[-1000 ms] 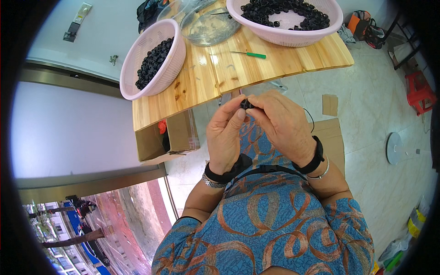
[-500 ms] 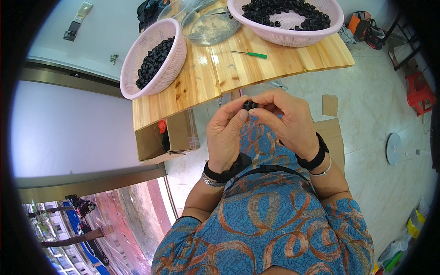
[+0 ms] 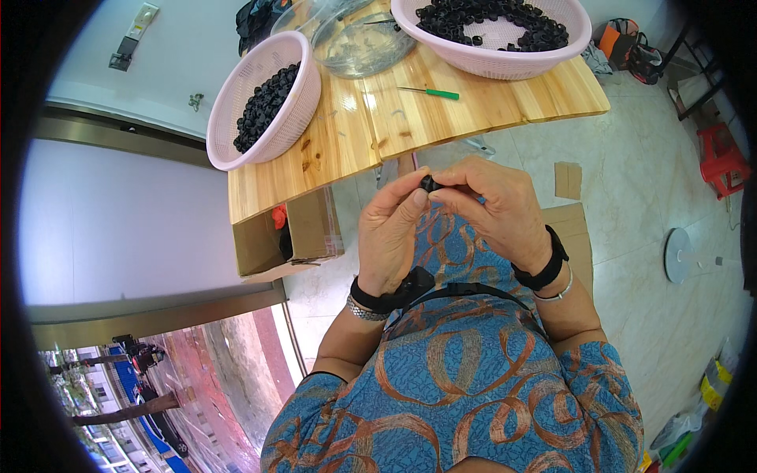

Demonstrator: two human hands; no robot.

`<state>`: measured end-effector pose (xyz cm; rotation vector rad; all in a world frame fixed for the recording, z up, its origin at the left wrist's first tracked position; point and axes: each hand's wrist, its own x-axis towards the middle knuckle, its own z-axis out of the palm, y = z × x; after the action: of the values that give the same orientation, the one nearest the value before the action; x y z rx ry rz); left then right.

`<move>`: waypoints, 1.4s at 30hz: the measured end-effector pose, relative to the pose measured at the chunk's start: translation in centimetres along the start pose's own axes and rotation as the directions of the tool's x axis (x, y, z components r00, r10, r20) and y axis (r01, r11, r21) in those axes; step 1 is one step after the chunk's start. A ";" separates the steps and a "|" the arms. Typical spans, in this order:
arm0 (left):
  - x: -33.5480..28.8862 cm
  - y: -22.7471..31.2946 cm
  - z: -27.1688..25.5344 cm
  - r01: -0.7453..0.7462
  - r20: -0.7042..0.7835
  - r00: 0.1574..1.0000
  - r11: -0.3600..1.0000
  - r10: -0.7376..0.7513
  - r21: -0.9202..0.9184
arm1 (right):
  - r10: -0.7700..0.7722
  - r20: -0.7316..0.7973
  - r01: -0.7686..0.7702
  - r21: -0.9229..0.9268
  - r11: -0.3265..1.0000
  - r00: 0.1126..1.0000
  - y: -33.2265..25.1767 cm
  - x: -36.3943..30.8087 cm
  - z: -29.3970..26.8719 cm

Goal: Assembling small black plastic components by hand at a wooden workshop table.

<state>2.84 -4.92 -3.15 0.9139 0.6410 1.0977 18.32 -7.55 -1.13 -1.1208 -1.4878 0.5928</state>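
Over my lap, in front of the table edge, both hands meet at one small round black part (image 3: 428, 184). My left hand (image 3: 392, 229) pinches it between thumb and fingertips from the left. From the other side my right hand (image 3: 497, 206) grips it with thumb and forefinger, the remaining fingers curled. The fingertips cover much of the part, so its exact shape is hard to make out. Similar black pieces fill a pink basket (image 3: 309, 98) at the table's left, and more lie in a larger pink basket (image 3: 505, 66) at the far right.
On the wooden table (image 3: 355, 142) lie a green-handled thin tool (image 3: 441, 94) and a coil of clear tubing (image 3: 359, 55). Below its left end stands an open cardboard box (image 3: 315, 229). A red stool (image 3: 721, 158) and a round pale disc (image 3: 678, 255) are on the floor at right.
Both hands stay together on the black part, with only a slight shift of the fingers and wrists. The part appears slightly turned. Nothing on the table has moved.
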 end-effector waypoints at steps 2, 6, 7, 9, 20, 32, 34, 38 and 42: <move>-0.1 0.0 -0.2 0.001 0.006 1.000 1.000 -0.001 0.011 | 0.020 0.018 -0.020 -0.003 1.000 1.000 0.1 -0.1 -0.1; -0.1 0.1 -0.4 -0.082 0.031 0.997 0.956 0.077 0.280 | -0.063 0.104 0.076 -0.128 0.989 0.993 -0.1 0.2 -0.8; -0.2 0.3 -0.4 -0.112 0.059 0.993 0.925 0.097 0.363 | -0.127 0.147 0.155 -0.201 0.967 0.981 -0.1 0.3 -1.0; -0.2 0.6 -0.6 -0.099 0.070 0.994 0.917 0.078 0.387 | -0.136 0.209 0.178 -0.194 0.965 0.968 0.1 0.8 -1.5; -0.7 0.9 -0.2 0.075 0.146 0.979 0.916 -0.143 0.395 | 0.197 0.274 -0.215 0.036 0.976 0.941 0.8 0.7 -2.5; -0.6 1.3 0.0 0.144 0.145 0.971 0.950 -0.189 0.276 | 0.084 0.292 -0.089 0.005 0.996 0.953 0.8 0.7 -2.4; -0.3 1.1 -0.4 0.187 0.168 0.964 0.973 -0.209 0.134 | 0.044 0.276 -0.020 -0.088 0.996 0.960 0.3 0.8 -2.4; -0.2 1.2 0.1 0.206 0.172 0.963 0.978 -0.207 0.026 | 0.023 0.237 -0.001 -0.096 0.995 0.971 -0.2 0.7 -2.3; -0.2 1.2 0.0 0.185 0.187 0.966 0.983 -0.178 -0.019 | -0.084 0.185 0.103 -0.095 0.990 0.979 0.2 0.2 -1.8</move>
<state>2.20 -4.94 -2.06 0.8954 0.5383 0.8470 20.10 -7.65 -0.73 -1.0925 -1.7348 0.5690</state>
